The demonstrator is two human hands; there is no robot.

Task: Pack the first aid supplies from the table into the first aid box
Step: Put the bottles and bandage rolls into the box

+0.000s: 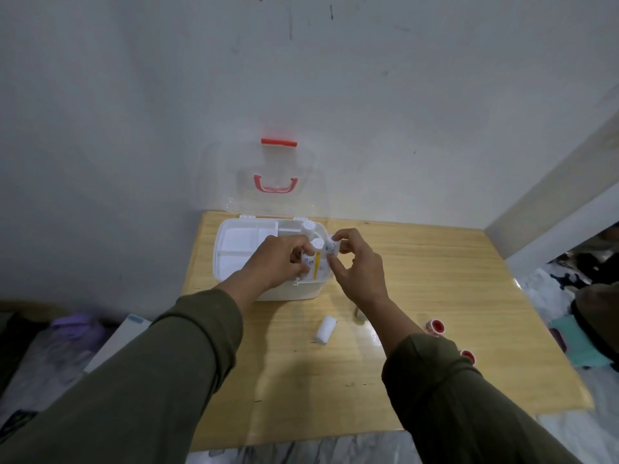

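A white first aid box (227, 259) stands open at the table's back left, its clear lid (278, 182) with red handle leaning against the wall. My left hand (278, 262) grips a white bottle (316, 252) with a yellow-striped label over the box's right compartment. My right hand (355, 262) pinches a second small white bottle (332, 246) right beside it. A third white bottle (308, 226) stands upright in the box behind them. A white gauze roll (324, 330) lies on the table in front of the box.
Two red-and-white tape rolls (435, 326) (468, 356) lie near the wooden table's (435, 262) right side, partly behind my right sleeve. A white divided tray (241, 241) fills the box's left half. The wall stands close behind; cloth clutter lies off the table's right edge.
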